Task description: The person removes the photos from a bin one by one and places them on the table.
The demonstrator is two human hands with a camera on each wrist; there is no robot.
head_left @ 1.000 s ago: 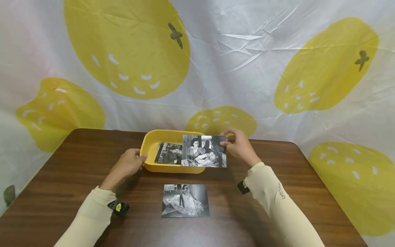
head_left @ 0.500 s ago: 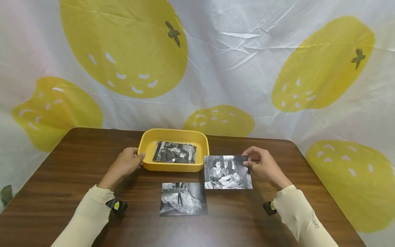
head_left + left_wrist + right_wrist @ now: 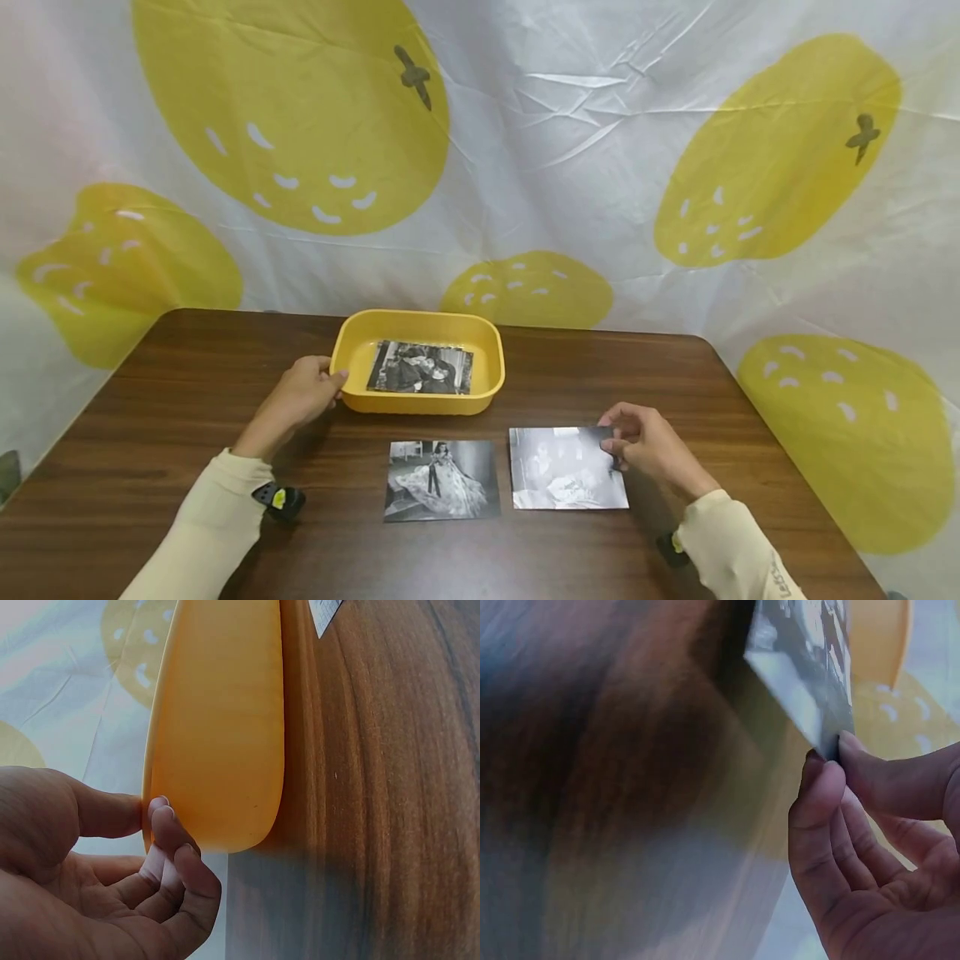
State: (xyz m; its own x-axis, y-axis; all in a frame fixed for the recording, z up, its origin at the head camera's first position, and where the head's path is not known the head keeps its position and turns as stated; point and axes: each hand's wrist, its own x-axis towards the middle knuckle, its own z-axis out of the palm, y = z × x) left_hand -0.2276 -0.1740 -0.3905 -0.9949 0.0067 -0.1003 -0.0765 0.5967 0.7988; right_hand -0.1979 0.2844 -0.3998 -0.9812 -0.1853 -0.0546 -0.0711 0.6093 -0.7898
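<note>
My left hand [image 3: 303,392] pinches the left rim of a yellow plastic tub [image 3: 420,404]; in the left wrist view, thumb and fingers meet at the tub's edge [image 3: 217,735]. Several black-and-white photos [image 3: 423,369] lie stacked inside it. Between the thumb and fingers of my right hand [image 3: 651,446] is the right edge of another black-and-white photo [image 3: 568,468], glare washing out its picture. The right wrist view shows that photo [image 3: 799,682] held by a corner, its near edge off the table. Left of it, a photo of a figure in a wide gown [image 3: 442,481] lies flat.
The brown wood-grain table [image 3: 315,550] runs back to a white cloth [image 3: 570,183] printed with big yellow fruits, which hangs behind the tub. Dark wrist devices [image 3: 279,500] sit on both forearms.
My right hand has carried the photo from over the tub's right side down and toward me, beside the photo on the table. The left hand keeps its place at the tub.
</note>
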